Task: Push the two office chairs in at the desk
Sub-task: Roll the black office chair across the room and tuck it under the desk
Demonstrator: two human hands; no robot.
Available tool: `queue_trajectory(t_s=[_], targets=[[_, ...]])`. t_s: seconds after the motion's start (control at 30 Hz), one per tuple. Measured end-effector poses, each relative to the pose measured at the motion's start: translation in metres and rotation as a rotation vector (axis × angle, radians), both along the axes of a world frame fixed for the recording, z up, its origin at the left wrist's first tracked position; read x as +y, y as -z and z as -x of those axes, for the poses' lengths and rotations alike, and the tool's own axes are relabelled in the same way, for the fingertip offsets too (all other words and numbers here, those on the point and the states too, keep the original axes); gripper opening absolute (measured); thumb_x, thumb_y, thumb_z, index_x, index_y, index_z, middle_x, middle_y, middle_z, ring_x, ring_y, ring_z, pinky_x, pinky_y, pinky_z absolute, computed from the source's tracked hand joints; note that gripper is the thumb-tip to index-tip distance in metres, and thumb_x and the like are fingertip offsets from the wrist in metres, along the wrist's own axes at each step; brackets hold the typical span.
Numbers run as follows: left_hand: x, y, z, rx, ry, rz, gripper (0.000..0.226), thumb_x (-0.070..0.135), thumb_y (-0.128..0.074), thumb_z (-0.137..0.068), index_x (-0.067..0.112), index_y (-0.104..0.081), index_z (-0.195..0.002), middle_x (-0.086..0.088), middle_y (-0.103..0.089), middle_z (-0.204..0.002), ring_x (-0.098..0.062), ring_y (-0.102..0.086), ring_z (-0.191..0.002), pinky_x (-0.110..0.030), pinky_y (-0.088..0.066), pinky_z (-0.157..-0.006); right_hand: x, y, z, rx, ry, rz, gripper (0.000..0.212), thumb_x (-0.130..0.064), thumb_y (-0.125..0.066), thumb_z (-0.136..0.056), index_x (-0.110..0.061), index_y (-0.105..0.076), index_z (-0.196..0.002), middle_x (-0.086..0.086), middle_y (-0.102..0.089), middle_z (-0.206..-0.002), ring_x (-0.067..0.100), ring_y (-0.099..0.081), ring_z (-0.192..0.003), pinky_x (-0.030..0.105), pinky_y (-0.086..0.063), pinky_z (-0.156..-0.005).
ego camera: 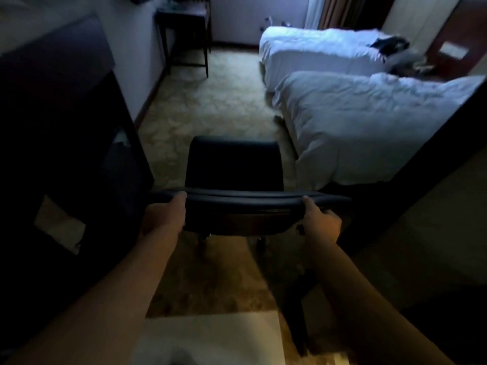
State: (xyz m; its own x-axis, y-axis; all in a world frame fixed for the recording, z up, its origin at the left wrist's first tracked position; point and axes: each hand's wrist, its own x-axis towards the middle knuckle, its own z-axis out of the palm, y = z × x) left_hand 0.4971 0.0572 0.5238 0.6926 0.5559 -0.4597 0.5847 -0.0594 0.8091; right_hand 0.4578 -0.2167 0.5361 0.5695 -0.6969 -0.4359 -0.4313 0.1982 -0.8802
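Head: both hands (163, 214) (320, 222) on chair backrest (250, 200).

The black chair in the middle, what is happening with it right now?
A person grips the top of the backrest of a black office chair with both hands: left hand near its left end, right hand near its right end. The chair stands on the carpet, between dark furniture on the left and two white beds on the right.
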Motion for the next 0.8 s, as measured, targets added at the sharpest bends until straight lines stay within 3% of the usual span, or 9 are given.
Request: queue_trajectory(t_s=[0.07,0.2,0.3,0.37,0.47,0.6,0.63,0.7,0.8], targets=[[-0.001,-0.019,-0.049,-0.029,0.050,-0.038,0.093,0.067,-0.058,-0.058,0.000,-0.058,-0.123,-0.020,-0.064,-0.116,-0.039,-0.063,-0.098,-0.047,-0.053,-0.088,0.000,-0.023,-0.046,0.051,-0.049,0.140,0.069,-0.052,-0.070,-0.076,-0.007,-0.058,-0.126,0.016,-0.065,-0.117,0.031,-0.064,-0.096,0.042,-0.055,-0.084],[-0.005,-0.050,-0.171,-0.008,0.137,-0.055,0.082,0.060,-0.060,-0.071,-0.005,-0.057,-0.121,-0.025,-0.062,-0.118,-0.042,-0.062,-0.101,-0.048,-0.052,-0.092,-0.005,-0.065,-0.165,0.097,-0.217,0.637,0.030,-0.040,-0.055,-0.086,-0.016,-0.070,-0.094,0.016,-0.070,-0.101,0.035,-0.063,-0.088,0.034,-0.044,-0.073],[-0.004,-0.079,-0.259,0.014,0.219,-0.166,0.077,0.056,-0.058,-0.083,-0.003,-0.048,-0.132,-0.025,-0.052,-0.131,-0.042,-0.055,-0.113,-0.045,-0.047,-0.099,-0.008,-0.096,-0.249,0.181,-0.391,1.082,0.032,-0.037,-0.051,-0.085,-0.013,-0.069,-0.095,0.015,-0.070,-0.101,0.035,-0.065,-0.094,0.035,-0.045,-0.075],[0.000,-0.098,-0.308,-0.048,0.352,-0.227,0.074,0.055,-0.056,-0.086,-0.001,-0.048,-0.134,-0.023,-0.049,-0.134,-0.041,-0.052,-0.116,-0.045,-0.043,-0.102,-0.012,-0.111,-0.298,0.166,-0.434,1.307,0.034,-0.037,-0.051,-0.078,-0.017,-0.065,-0.102,0.014,-0.064,-0.102,0.037,-0.059,-0.096,0.044,-0.047,-0.081],[0.007,-0.104,-0.335,-0.117,0.521,-0.533,0.062,0.058,-0.049,-0.090,0.003,-0.062,-0.117,-0.021,-0.058,-0.122,-0.038,-0.056,-0.107,-0.036,-0.045,-0.089,-0.019,-0.110,-0.355,0.191,-0.613,1.308,0.040,-0.039,-0.043,-0.080,-0.023,-0.059,-0.113,0.015,-0.062,-0.114,0.039,-0.056,-0.105,0.046,-0.043,-0.088],[0.009,-0.106,-0.351,-0.292,0.568,-1.167,0.050,0.046,-0.053,-0.091,0.009,-0.065,-0.060,-0.014,-0.064,-0.064,-0.033,-0.062,-0.059,-0.029,-0.038,-0.053,-0.018,-0.087,-0.404,0.130,-0.687,1.305,0.038,-0.043,-0.037,-0.088,-0.020,-0.068,-0.094,0.011,-0.073,-0.098,0.032,-0.068,-0.092,0.036,-0.050,-0.076],[0.008,-0.104,-0.359,-0.358,0.591,-1.207,0.044,0.041,-0.055,-0.086,0.010,-0.061,-0.055,-0.012,-0.059,-0.057,-0.032,-0.058,-0.051,-0.028,-0.039,-0.049,-0.020,-0.087,-0.416,0.125,-0.685,1.343,0.038,-0.041,-0.037,-0.088,-0.019,-0.068,-0.091,0.011,-0.073,-0.096,0.032,-0.068,-0.091,0.036,-0.050,-0.075],[0.010,-0.097,-0.382,-0.484,0.613,-1.232,0.036,0.039,-0.056,-0.080,0.009,-0.057,-0.060,-0.013,-0.056,-0.062,-0.032,-0.055,-0.057,-0.033,-0.042,-0.051,-0.022,-0.088,-0.440,0.135,-0.721,1.338,0.035,-0.037,-0.039,-0.089,-0.018,-0.068,-0.089,0.011,-0.073,-0.095,0.033,-0.068,-0.091,0.036,-0.048,-0.076],[0.004,-0.092,-0.433,-0.453,0.625,-1.143,0.036,0.044,-0.052,-0.081,0.010,-0.057,-0.069,-0.012,-0.057,-0.071,-0.032,-0.056,-0.067,-0.035,-0.042,-0.057,-0.030,-0.090,-0.477,0.105,-0.734,1.337,0.029,-0.032,-0.043,-0.086,-0.015,-0.065,-0.078,0.013,-0.073,-0.086,0.034,-0.068,-0.083,0.036,-0.044,-0.069]])
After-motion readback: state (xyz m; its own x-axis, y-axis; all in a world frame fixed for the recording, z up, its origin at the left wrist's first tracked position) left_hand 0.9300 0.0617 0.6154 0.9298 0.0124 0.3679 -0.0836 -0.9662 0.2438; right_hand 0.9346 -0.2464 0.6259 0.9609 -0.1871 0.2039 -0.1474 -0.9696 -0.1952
